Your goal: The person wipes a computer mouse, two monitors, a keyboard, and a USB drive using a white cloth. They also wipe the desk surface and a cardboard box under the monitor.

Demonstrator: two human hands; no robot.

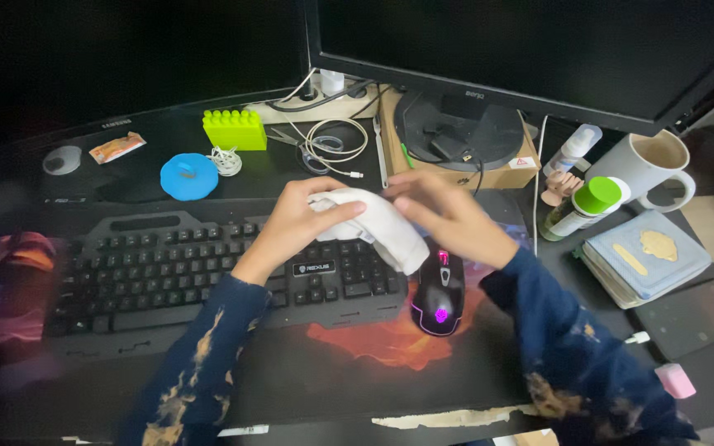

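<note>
Far on the left I see a round blue lid (188, 176) and a bright green toy block (235, 130) on the dark desk (307, 388). Near them sits a wide black keyboard (167, 272). My left hand (291, 223) is over the keyboard's right end, and its fingers are closed around a soft white cloth (378, 225). The cloth is bunched up and hangs between both hands, just above the keys. My right hand (448, 216) touches the cloth's far side, with its fingers curled on it. Just near that hand lies a black mouse with pink lights (439, 296) on a mat. To the right stand a bottle with a green cap (584, 206) and a grey mug (644, 165).
</note>
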